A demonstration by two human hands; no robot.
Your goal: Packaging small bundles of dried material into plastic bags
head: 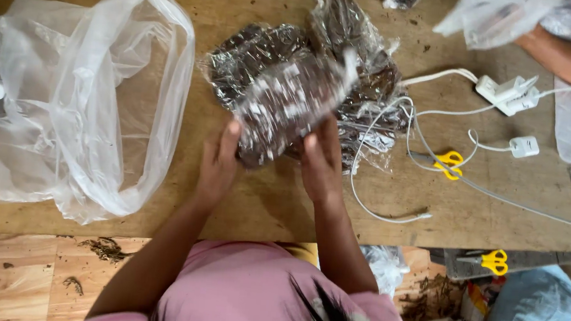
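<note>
Your left hand (217, 164) and right hand (320, 160) both grip one clear packet (289, 105) of dark material (centre frame), fingers closed around its lower end.

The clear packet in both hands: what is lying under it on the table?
Under the clear packet, held by the left hand and right hand, lie more wrapped dark packets on the wooden table. How many there are cannot be seen; the packet covers their middle.

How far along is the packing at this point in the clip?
Done: several filled clear packets of dark material lie stacked on the wooden table. In hand: the left hand and right hand hold another packet over that stack. Left: the large clear bag lies open and looks empty.
</note>
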